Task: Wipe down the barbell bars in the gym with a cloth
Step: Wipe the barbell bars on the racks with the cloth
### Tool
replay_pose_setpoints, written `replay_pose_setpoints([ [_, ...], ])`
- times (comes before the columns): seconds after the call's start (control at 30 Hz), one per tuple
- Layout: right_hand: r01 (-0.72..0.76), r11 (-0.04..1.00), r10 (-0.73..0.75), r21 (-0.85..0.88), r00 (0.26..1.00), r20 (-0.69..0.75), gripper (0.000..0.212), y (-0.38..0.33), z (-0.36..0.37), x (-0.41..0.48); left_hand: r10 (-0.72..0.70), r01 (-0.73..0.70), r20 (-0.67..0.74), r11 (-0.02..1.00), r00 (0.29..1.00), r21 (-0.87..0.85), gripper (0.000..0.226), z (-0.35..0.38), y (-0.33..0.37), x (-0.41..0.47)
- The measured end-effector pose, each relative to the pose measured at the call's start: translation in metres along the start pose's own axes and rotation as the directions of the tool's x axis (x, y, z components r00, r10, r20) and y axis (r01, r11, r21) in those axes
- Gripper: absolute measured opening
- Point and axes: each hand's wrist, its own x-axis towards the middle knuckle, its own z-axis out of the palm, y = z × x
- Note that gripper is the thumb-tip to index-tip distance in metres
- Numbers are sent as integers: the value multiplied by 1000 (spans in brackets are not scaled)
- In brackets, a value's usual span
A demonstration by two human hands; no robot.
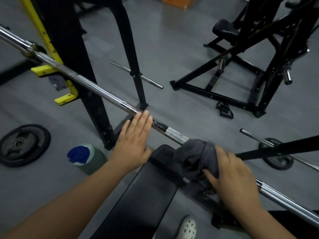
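the long chrome steel barbell bar [103, 94] runs diagonally in front of me, from beside the yellow metal rack hook [44, 69] at the upper left down to the lower right. my right hand [236, 176] is curled over the crumpled dark grey cloth [196, 156], gripping it bunched round the bar. my left hand [136, 140] lies flat and open just up the bar from the cloth, straight fingertips touching a smooth polished stretch. between my hands the bar shows a band of rough knurling. below it sits the black padded surface [143, 195], matte and rectangular.
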Motion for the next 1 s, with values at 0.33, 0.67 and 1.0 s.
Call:
replay_pose_setpoints([
  [0.33,364,931,-363,25,931,-45,85,-38,11,42,-131,129,16,989,991,76,95,-9,26,0],
  [0.67,464,874,-477,146,876,72,82,-80,3,87,-234,232,48,972,971,41,91,-16,47,-5],
  [1.0,391,915,-402,94,901,166,77,-81,-4,90,-179,180,-69,983,981,22,81,-14,33,0],
])
